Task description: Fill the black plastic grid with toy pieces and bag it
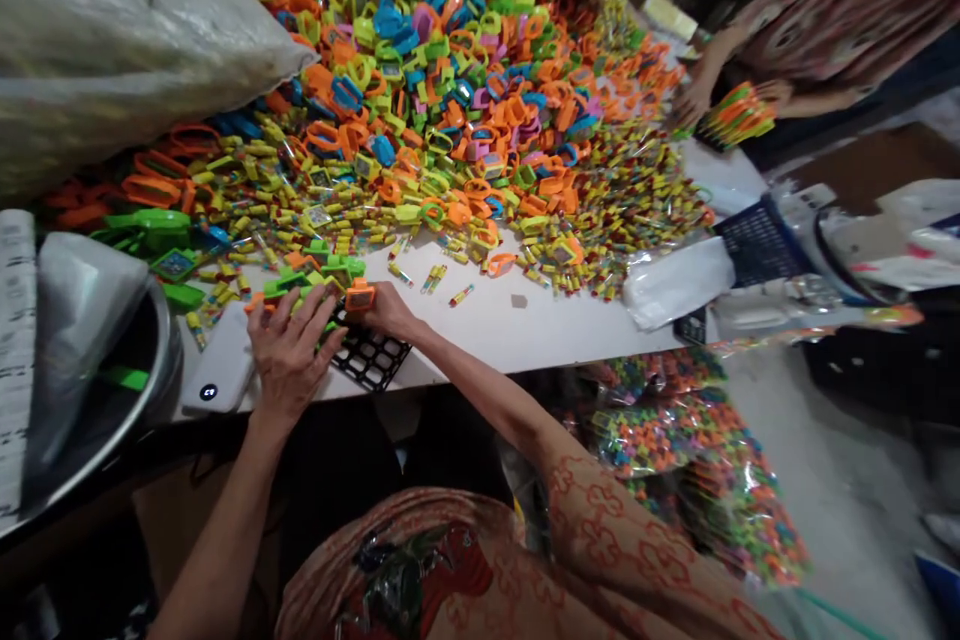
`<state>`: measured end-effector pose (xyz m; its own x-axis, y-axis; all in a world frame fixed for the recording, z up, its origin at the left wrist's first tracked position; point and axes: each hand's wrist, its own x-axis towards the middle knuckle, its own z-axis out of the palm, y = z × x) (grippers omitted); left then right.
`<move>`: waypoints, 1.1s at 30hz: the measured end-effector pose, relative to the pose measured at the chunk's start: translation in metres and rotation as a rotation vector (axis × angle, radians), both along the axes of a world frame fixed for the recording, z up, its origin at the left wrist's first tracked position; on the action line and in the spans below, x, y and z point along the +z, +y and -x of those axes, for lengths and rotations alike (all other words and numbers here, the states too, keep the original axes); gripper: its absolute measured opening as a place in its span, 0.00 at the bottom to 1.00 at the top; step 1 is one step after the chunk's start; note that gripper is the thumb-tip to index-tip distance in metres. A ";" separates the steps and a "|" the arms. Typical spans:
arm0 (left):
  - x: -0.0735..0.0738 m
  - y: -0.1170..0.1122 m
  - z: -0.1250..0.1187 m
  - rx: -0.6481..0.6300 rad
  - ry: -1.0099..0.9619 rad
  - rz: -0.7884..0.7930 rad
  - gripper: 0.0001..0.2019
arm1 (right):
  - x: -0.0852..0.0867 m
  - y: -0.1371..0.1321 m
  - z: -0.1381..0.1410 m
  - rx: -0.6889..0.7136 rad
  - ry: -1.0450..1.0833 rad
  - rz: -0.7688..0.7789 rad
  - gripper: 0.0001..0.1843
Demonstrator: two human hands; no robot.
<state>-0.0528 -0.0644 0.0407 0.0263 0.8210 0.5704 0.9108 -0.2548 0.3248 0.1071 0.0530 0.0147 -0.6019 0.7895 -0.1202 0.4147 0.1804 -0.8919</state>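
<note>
My left hand (289,355) lies with fingers spread over green plastic pieces (319,272) set on a black grid tray (369,356) at the table's near edge. My right hand (388,310) pinches a small orange plastic piece (360,295) just above the tray. A big heap of coloured plastic toy parts (442,60) in orange, green, blue and pink covers the table behind. Small yellow tube-like pieces (630,190) lie scattered around it.
A grey sack (105,30) sits at the far left, a metal bowl (142,390) at the near left, a white phone (221,370) beside my left hand. Another person (825,10) holds a stack of coloured pieces (739,115) at the far right. Bags of parts (690,460) lie below the table.
</note>
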 end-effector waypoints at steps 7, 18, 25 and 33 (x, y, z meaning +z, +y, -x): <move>0.001 0.003 -0.001 -0.004 0.044 -0.065 0.27 | 0.004 -0.003 -0.002 0.022 -0.032 -0.075 0.04; 0.005 -0.006 -0.002 0.012 0.060 0.116 0.25 | -0.016 -0.015 -0.001 -0.006 0.204 0.132 0.08; 0.008 -0.009 0.002 -0.036 0.074 0.119 0.26 | -0.017 -0.005 -0.007 -0.093 0.202 0.206 0.10; 0.013 -0.007 -0.002 -0.007 0.017 0.278 0.27 | 0.008 -0.017 -0.006 0.162 -0.143 -0.186 0.06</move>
<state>-0.0507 -0.0716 0.0538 0.0400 0.9456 0.3228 0.9155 -0.1641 0.3673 0.1133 0.0365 0.0227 -0.7093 0.7008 -0.0751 0.4864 0.4096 -0.7718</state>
